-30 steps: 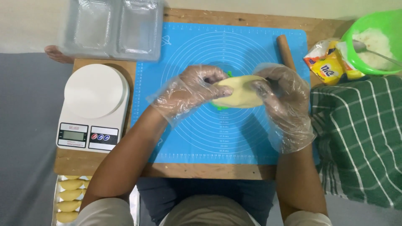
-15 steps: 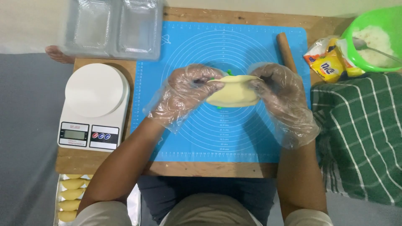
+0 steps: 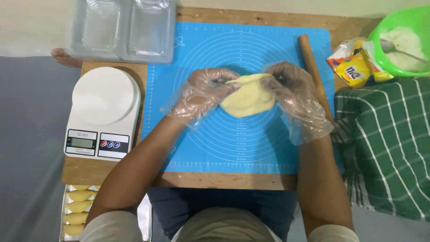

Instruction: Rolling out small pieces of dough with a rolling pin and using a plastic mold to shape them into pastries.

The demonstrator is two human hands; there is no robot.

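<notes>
A wooden table (image 3: pixel 215 180) fills my view, with a blue silicone baking mat (image 3: pixel 268 148) spread across it. Over the mat's middle, my left hand (image 3: pixel 204 94) and right hand (image 3: pixel 293 92), both in clear plastic gloves, pinch the top edge of a pale yellow dough round (image 3: pixel 248 96), fingers curled shut on it from either side. A wooden rolling pin (image 3: pixel 309 58) lies just beside the right hand; a white kitchen scale (image 3: pixel 104 112) sits left.
</notes>
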